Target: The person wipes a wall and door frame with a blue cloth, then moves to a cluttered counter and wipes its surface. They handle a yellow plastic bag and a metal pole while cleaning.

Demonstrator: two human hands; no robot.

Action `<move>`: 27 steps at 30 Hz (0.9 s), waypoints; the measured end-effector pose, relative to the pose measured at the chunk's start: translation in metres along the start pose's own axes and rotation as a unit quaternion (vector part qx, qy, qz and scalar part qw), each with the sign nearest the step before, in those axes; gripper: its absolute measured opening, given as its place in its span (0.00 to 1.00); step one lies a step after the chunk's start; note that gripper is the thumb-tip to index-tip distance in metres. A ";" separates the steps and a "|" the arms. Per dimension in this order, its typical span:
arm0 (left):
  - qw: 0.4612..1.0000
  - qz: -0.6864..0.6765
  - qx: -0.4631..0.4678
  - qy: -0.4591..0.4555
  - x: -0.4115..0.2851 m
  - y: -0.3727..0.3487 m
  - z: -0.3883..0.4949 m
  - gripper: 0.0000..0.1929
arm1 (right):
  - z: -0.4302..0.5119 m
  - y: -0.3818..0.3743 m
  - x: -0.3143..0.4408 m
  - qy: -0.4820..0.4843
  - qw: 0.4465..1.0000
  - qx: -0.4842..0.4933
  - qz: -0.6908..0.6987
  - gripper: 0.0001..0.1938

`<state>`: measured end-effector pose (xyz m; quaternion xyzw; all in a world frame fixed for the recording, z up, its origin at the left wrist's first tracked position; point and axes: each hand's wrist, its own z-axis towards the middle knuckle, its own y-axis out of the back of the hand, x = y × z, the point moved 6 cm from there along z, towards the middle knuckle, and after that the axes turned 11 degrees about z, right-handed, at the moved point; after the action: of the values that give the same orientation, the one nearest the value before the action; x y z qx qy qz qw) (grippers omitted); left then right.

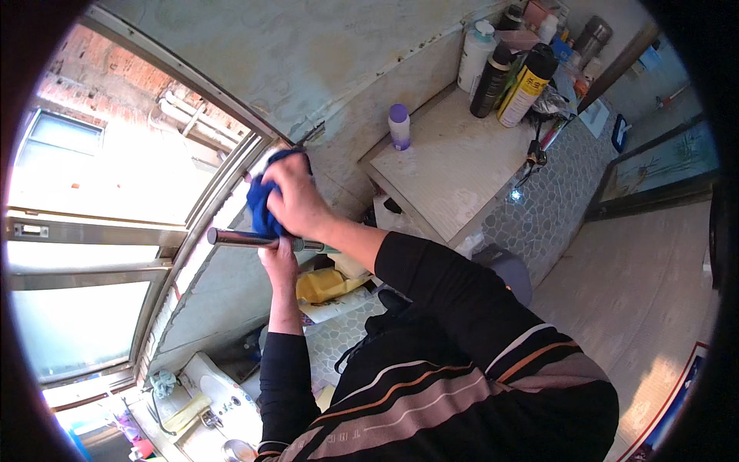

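My right hand (297,199) is closed on a blue cloth (261,205), bunched under its fingers beside the corner of the window frame (231,167); the hand is slightly blurred. Just below it, my left hand (281,260) grips a metal pole (239,237) that has a greenish section further along. The pole's capped end points left, towards the window. Part of the cloth touches or overlaps the pole near the left hand; which of the two cannot be told.
A purple-capped bottle (399,127) stands on a light tabletop (450,167), with spray cans (526,86) and other bottles behind. Below left is a white washbasin (222,392) with a faucet. A yellow bag (329,285) lies under my arms. A grey stool or bin (511,271) stands right of them.
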<state>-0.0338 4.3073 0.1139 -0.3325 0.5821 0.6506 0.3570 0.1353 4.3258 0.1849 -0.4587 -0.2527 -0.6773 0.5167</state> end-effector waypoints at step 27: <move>0.992 -0.025 0.111 0.054 0.002 0.004 -0.013 0.22 | -0.059 0.108 -0.059 -0.224 0.972 -0.023 0.061 0.17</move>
<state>-0.0380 4.2938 0.1131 -0.3394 0.6608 0.5538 0.3761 0.2171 4.2690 0.0926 -0.6253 -0.3181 -0.5299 0.4765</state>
